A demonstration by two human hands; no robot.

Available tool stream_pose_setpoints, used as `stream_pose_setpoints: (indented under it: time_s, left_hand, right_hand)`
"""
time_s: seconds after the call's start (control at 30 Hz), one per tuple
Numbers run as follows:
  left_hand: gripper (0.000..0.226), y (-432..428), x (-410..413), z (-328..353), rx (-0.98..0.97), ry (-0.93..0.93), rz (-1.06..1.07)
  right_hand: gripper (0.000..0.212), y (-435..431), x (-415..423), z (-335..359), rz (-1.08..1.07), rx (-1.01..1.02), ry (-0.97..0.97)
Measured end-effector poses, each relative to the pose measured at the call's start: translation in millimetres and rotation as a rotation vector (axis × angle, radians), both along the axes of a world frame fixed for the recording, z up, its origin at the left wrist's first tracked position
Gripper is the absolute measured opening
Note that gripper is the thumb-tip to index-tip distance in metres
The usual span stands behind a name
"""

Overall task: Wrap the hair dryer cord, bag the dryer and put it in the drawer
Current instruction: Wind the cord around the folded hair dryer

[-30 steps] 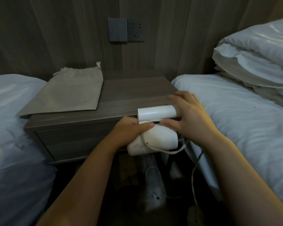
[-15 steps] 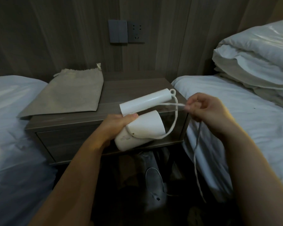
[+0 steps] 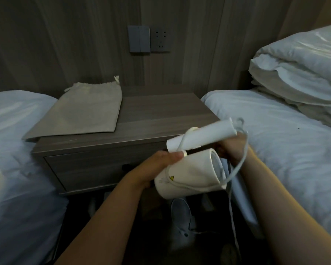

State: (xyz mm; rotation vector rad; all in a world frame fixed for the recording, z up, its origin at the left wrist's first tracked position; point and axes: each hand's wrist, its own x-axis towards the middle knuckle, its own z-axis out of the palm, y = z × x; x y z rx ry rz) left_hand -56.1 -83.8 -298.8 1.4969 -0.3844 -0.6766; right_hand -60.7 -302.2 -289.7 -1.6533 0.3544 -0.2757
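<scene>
**Bedside surface [image 3: 161, 113], hair dryer [image 3: 191, 178] held before it**

A flat cloth bag [image 3: 80, 113] is laid on the wooden surface. Before the closed drawer [image 3: 88, 169], the white hair dryer is gripped by the fingers of the left hand [image 3: 157, 166], its cord [image 3: 240, 163] looped round it. The right hand [image 3: 232, 150] is mostly hidden behind it; its grip cannot be told.

A bedroom: two white beds [image 3: 275, 150] flank a wooden nightstand [image 3: 161, 111].

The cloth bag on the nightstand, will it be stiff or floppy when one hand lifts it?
Probably floppy: the cloth bag lies flat and thin, with a gathered drawstring mouth. Likely light, since it looks empty.
</scene>
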Motion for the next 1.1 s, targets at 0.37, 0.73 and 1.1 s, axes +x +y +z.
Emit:
stream_pose_setpoints:
  time_s: [0.37,0.73,1.1]
  left_hand:
    - [0.046,-6,5,14,-0.292,0.261,0.361]
    - [0.027,-1,7,32,-0.190,-0.001,0.582]
    - [0.011,-10,1,35,-0.258,-0.145,0.534]
  right_hand:
    - [0.042,31,-10,0,0.286,-0.367,-0.013]
    - [0.009,33,-21,22,0.476,-0.356,0.023]
    - [0.025,63,-23,17,0.355,0.253,-0.027]
